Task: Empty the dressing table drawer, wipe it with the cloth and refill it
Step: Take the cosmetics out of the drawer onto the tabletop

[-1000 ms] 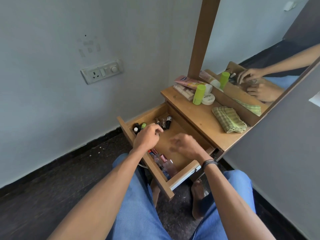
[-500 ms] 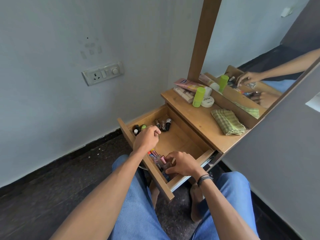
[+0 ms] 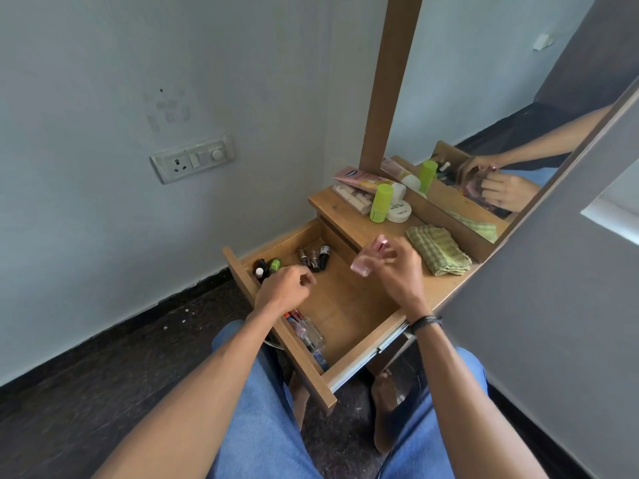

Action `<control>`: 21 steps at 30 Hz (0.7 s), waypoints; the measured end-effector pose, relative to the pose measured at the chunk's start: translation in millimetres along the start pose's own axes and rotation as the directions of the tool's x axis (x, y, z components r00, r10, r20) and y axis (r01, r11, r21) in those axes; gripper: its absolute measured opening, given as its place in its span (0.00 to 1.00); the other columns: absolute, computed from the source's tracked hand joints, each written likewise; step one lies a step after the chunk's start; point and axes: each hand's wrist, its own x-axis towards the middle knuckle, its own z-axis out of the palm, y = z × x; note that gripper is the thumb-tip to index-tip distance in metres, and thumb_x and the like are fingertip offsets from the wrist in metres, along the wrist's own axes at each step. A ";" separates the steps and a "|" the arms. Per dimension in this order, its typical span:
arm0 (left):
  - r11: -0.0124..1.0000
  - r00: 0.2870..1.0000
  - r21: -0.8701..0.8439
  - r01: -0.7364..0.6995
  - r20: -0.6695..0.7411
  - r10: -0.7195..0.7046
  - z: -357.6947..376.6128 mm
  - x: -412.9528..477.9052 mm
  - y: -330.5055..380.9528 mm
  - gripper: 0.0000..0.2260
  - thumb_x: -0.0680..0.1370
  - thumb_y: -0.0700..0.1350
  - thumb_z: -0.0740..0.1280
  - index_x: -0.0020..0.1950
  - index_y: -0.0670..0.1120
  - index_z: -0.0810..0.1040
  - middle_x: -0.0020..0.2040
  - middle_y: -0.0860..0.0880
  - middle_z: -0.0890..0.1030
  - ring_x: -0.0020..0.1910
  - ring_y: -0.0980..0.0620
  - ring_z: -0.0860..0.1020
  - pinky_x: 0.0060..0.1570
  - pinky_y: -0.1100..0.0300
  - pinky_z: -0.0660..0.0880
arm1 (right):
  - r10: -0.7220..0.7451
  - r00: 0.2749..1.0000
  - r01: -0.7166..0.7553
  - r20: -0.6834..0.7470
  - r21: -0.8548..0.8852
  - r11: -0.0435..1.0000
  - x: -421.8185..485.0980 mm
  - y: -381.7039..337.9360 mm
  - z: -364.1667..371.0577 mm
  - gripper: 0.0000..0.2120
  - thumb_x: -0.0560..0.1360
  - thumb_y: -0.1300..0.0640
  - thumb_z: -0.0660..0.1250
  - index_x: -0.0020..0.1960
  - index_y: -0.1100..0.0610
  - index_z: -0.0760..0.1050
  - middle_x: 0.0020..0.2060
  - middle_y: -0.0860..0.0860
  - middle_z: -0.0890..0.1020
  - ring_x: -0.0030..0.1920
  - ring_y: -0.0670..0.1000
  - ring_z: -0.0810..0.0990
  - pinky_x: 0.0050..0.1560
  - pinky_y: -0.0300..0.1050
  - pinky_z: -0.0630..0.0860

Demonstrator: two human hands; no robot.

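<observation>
Above the open drawer, I am holding a pink bottle in my right hand, my fingers and thumb pinching it so that it is hanging tilted in the air, cap up, near the front edge of the tabletop. My left hand is hovering over the left side of the drawer with its fingers curled in; I cannot tell whether it is gripping anything. The two hands are apart, with bare drawer bottom showing between them.

The drawer is standing pulled out toward my knees. Three small bottles are lying together at its far end, and a black bottle and a green bottle are sitting in the far left corner, just beyond my left knuckles. A cluster of clear bottles and pens is lying along the left wall near the drawer front.

On the tabletop the folded green checked cloth is lying just beyond my right hand, not touching it. Farther back a green tube is standing upright against a white jar, beside the mirror.
</observation>
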 end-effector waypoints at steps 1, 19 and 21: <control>1.000 1.000 -0.001 -0.009 0.008 0.009 -0.7 -0.3 0.7 0.06 0.79 0.46 0.67 0.52 0.56 0.83 0.46 0.61 0.82 0.37 0.61 0.79 0.33 0.62 0.74 | -0.012 0.998 0.011 -0.064 -0.011 1.000 11.8 -1.9 -5.3 0.16 0.71 0.56 0.79 0.56 0.55 0.79 0.50 0.50 0.80 0.46 0.47 0.81 0.48 0.42 0.80; 1.000 1.000 -0.002 -0.008 0.019 0.008 -5.3 -0.6 4.7 0.06 0.79 0.48 0.67 0.51 0.56 0.82 0.42 0.62 0.80 0.40 0.61 0.78 0.34 0.64 0.69 | 0.040 0.973 -0.047 -0.226 -0.025 0.999 66.3 13.0 19.8 0.21 0.73 0.55 0.77 0.61 0.52 0.70 0.52 0.45 0.78 0.44 0.31 0.75 0.42 0.31 0.68; 1.000 1.000 -0.002 -0.010 0.015 0.010 -4.5 -0.7 4.6 0.06 0.78 0.47 0.67 0.51 0.55 0.82 0.38 0.63 0.78 0.38 0.62 0.77 0.33 0.64 0.68 | 0.047 0.966 -0.057 -0.253 -0.029 0.998 67.7 16.2 20.0 0.19 0.72 0.56 0.77 0.55 0.51 0.68 0.50 0.46 0.78 0.45 0.39 0.76 0.45 0.40 0.74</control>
